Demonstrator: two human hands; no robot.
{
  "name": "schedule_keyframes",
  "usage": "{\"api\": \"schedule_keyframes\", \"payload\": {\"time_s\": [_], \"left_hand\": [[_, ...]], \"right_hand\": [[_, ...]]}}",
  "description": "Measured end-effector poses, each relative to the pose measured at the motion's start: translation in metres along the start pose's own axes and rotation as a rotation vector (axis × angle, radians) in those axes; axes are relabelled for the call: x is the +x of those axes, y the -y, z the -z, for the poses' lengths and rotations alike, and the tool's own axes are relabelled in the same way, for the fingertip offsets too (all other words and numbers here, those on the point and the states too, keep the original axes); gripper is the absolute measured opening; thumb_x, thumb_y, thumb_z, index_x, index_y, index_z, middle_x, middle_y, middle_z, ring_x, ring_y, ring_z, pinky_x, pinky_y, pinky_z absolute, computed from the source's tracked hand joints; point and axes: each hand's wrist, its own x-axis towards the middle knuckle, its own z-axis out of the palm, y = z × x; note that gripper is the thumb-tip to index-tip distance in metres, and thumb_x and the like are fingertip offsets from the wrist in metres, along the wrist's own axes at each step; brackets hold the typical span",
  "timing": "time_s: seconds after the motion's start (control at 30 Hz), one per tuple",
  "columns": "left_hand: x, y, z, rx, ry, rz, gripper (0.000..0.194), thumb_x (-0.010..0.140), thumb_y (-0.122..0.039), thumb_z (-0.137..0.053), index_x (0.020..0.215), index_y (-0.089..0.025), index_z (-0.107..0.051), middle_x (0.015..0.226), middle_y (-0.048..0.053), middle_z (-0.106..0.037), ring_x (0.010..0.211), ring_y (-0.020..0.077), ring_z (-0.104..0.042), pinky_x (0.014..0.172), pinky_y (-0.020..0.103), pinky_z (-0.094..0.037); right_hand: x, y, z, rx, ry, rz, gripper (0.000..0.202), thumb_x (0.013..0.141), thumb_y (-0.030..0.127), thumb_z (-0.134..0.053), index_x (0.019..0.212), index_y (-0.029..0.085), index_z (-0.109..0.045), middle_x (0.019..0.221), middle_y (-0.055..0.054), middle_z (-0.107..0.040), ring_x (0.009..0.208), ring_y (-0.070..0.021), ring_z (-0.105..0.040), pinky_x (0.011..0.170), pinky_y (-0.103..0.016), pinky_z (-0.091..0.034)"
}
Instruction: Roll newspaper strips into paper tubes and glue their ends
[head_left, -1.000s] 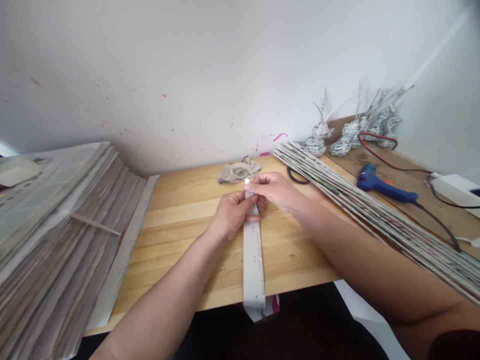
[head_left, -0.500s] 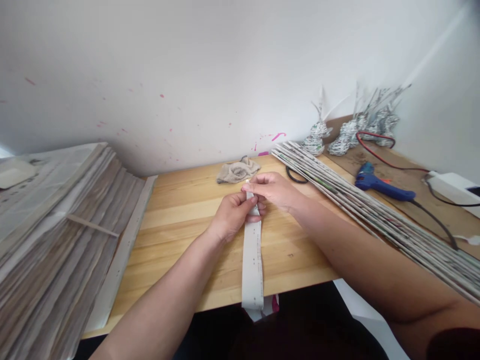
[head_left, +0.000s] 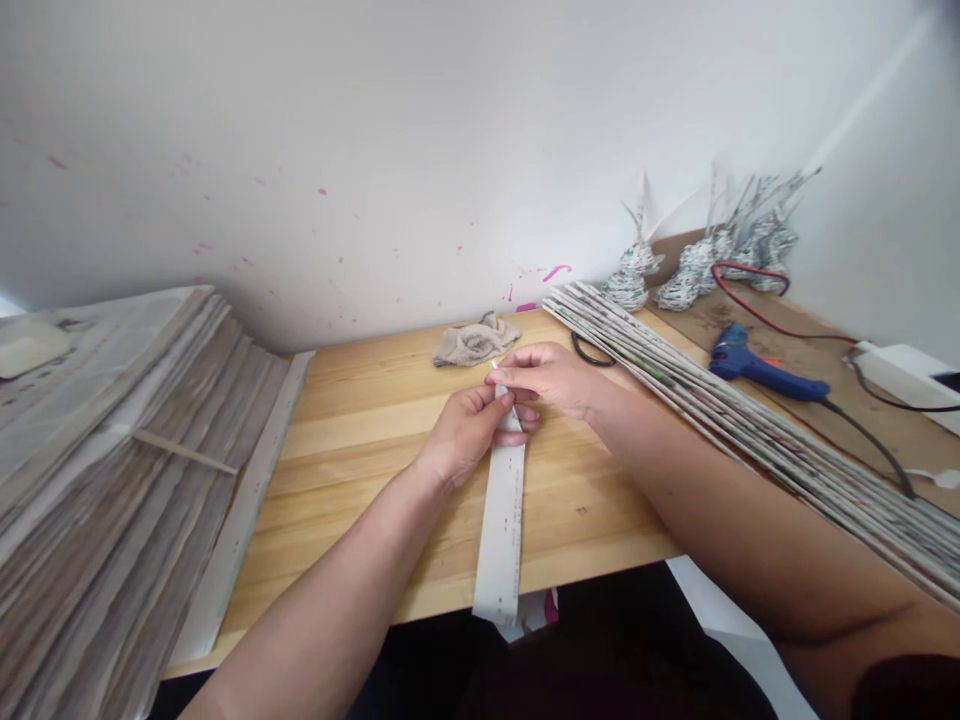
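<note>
A long, narrow printed paper strip (head_left: 501, 530) runs from my fingers down to the table's front edge, its far end narrowed to a thin white tip. My left hand (head_left: 474, 425) pinches the strip between thumb and fingers a little below that tip. Right at the tip, my right hand (head_left: 536, 382) is closed on the same strip, thumb and index finger together. Both hands touch each other over the wooden table (head_left: 360, 420).
On the left lies a tall stack of newspaper (head_left: 172, 430). A crumpled cloth (head_left: 476, 340) sits behind my hands. To the right are rolled paper sticks (head_left: 697, 400), a blue glue gun (head_left: 769, 372), woven paper figures (head_left: 634, 275) and a white box (head_left: 904, 370) with cables.
The lower end of the paper strip has swung slightly to the left. Both hands keep their hold, with only a slight shift of the fingers.
</note>
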Motion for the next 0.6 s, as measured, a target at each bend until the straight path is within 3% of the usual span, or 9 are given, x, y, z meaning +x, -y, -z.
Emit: {"api": "schedule_keyframes", "payload": {"time_s": [0.17,0.37,0.47,0.6], "left_hand": [[-0.001,0.0001,-0.0003,0.053,-0.034,0.024,0.026,0.077,-0.029,-0.078,0.096,-0.011,-0.072,0.083,0.009,-0.074,0.079,0.0157,-0.07,0.071,0.026,-0.058],[-0.001,0.0,-0.0012,0.101,-0.016,0.053,0.022,0.084,-0.026,-0.068,0.1,-0.01,-0.072,0.091,0.013,-0.075,0.083,0.0188,-0.071,0.063,0.025,-0.057],[-0.001,0.0013,-0.002,0.079,0.006,0.043,0.023,0.086,-0.026,-0.066,0.102,-0.01,-0.071,0.094,0.014,-0.075,0.084,0.0195,-0.072,0.068,0.028,-0.059],[-0.0003,0.0022,-0.0013,0.059,0.02,0.042,0.021,0.087,-0.025,-0.066,0.1,-0.009,-0.071,0.091,0.014,-0.075,0.083,0.0187,-0.072,0.073,0.03,-0.059]], "right_hand": [[0.0026,-0.0048,-0.0027,-0.024,-0.11,-0.02,0.029,0.075,0.04,-0.079,0.07,0.016,-0.063,0.054,0.002,-0.059,0.04,-0.0076,-0.05,0.037,-0.02,-0.039],[0.0026,-0.0036,-0.0074,0.013,-0.173,-0.057,0.035,0.067,0.04,-0.084,0.069,0.018,-0.056,0.052,0.004,-0.056,0.039,-0.0075,-0.047,0.034,-0.02,-0.034],[0.0032,-0.0036,-0.0088,0.039,-0.172,-0.083,0.039,0.065,0.043,-0.085,0.07,0.02,-0.054,0.051,0.004,-0.055,0.036,-0.0083,-0.044,0.031,-0.022,-0.03],[0.0032,-0.0034,-0.0064,0.012,-0.203,-0.065,0.037,0.066,0.042,-0.086,0.072,0.019,-0.057,0.053,0.004,-0.055,0.04,-0.0078,-0.047,0.035,-0.021,-0.036]]}}
